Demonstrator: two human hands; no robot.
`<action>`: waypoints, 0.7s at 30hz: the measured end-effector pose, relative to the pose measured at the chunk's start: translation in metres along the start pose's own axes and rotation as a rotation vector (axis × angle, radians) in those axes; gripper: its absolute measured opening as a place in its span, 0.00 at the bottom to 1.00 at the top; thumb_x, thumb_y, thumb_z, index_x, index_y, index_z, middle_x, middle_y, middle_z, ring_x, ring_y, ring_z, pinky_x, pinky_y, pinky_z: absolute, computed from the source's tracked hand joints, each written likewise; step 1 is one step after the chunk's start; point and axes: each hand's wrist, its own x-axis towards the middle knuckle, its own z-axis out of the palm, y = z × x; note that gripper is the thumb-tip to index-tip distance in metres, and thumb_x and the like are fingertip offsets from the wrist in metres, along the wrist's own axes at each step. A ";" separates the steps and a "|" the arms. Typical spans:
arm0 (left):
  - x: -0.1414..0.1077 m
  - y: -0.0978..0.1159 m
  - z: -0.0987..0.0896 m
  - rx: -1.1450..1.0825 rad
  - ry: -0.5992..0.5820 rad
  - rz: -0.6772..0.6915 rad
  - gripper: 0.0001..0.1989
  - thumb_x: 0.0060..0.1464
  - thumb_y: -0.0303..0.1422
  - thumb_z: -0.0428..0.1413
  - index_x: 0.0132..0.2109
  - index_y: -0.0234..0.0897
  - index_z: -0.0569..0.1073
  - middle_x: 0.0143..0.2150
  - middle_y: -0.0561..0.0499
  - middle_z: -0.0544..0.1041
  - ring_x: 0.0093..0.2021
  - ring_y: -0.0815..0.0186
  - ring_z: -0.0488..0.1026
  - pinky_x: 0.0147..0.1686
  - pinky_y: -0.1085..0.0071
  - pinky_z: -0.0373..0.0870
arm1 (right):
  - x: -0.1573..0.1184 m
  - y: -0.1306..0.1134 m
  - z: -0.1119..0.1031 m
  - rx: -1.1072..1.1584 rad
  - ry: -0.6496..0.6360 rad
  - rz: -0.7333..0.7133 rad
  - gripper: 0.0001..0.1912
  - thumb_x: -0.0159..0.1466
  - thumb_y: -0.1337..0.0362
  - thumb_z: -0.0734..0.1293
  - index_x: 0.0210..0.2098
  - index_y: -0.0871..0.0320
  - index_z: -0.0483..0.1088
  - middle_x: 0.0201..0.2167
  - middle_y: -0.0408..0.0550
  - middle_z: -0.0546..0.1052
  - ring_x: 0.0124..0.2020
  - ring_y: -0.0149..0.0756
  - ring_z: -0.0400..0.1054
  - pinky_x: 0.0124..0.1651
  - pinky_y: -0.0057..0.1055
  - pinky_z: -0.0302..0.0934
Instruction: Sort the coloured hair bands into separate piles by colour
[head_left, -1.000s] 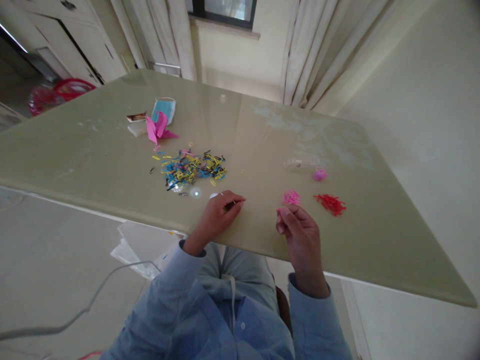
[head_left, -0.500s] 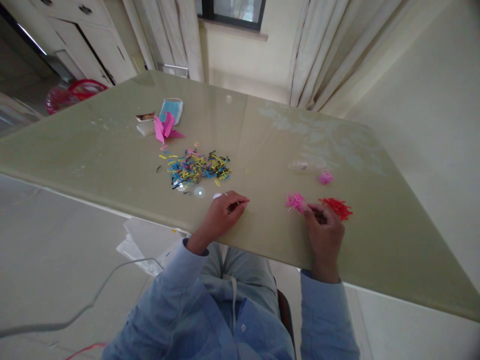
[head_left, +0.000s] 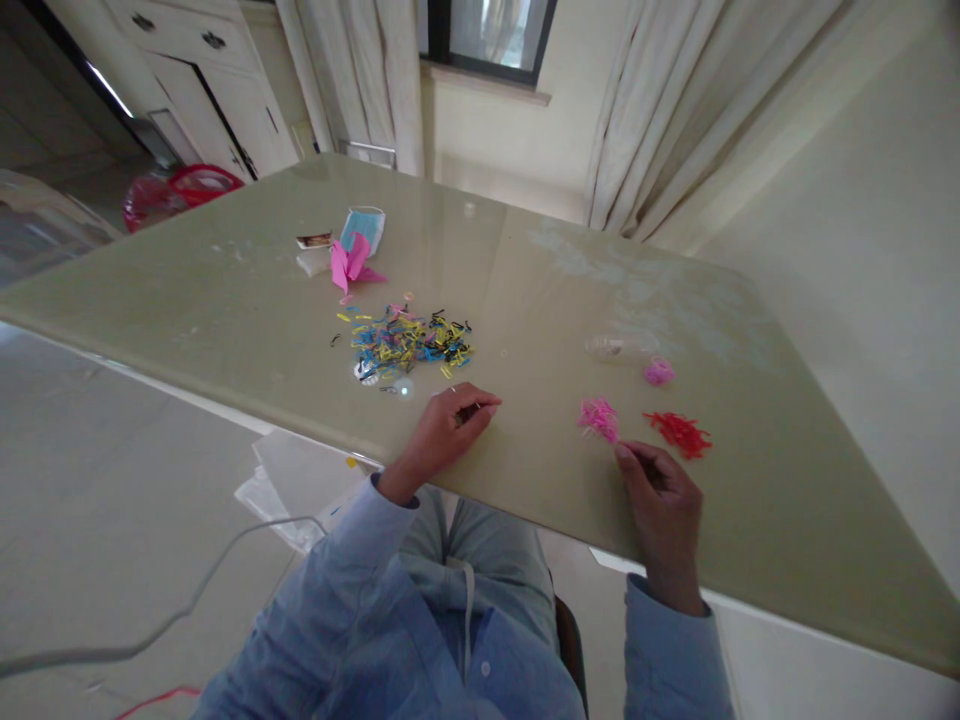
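Observation:
My left hand (head_left: 452,432) rests at the table's near edge, thumb and fingertips pinched together; whatever they may hold is too small to make out. Up and left of it lies a loose heap of small rubber bands (head_left: 409,340) in yellow, blue, black and some pink. My right hand (head_left: 664,495) is closed in a pinch at the near edge of a pile of pink rubber bands (head_left: 598,417). Anything between those fingertips is too small to see clearly. Just beyond the right hand sits a pile of red rubber bands (head_left: 678,434).
A clear plastic bottle (head_left: 619,347) lies behind the pink pile, beside a pink bundle (head_left: 659,371). Farther left are a pink folded-paper piece (head_left: 354,264), a blue face mask (head_left: 364,230) and a small white packet (head_left: 313,262). The table (head_left: 525,300) has its near edge at my lap.
My right hand has drawn back towards me and slightly right, from over the pink pile to its near edge. The left hand keeps its pinch; the camera view has shifted a little.

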 end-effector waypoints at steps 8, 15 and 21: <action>0.009 -0.027 -0.072 0.320 0.283 -0.177 0.12 0.58 0.34 0.54 0.43 0.36 0.81 0.40 0.47 0.82 0.33 0.66 0.74 0.37 0.70 0.71 | 0.002 0.000 0.003 0.006 -0.028 0.007 0.18 0.57 0.48 0.72 0.34 0.58 0.79 0.32 0.50 0.81 0.33 0.41 0.74 0.38 0.35 0.68; 0.036 -0.053 -0.130 0.526 0.370 -0.436 0.17 0.54 0.32 0.55 0.48 0.34 0.82 0.44 0.46 0.83 0.33 0.64 0.76 0.38 0.71 0.72 | 0.003 0.001 0.003 -0.009 -0.046 0.003 0.19 0.57 0.48 0.72 0.35 0.58 0.79 0.32 0.51 0.81 0.32 0.41 0.73 0.38 0.35 0.68; 0.062 -0.078 -0.153 0.649 0.341 -0.398 0.18 0.54 0.30 0.54 0.49 0.31 0.81 0.45 0.42 0.83 0.42 0.59 0.78 0.47 0.67 0.71 | 0.004 0.001 0.004 -0.029 -0.037 -0.009 0.20 0.56 0.47 0.72 0.34 0.58 0.79 0.32 0.51 0.82 0.34 0.42 0.74 0.39 0.37 0.69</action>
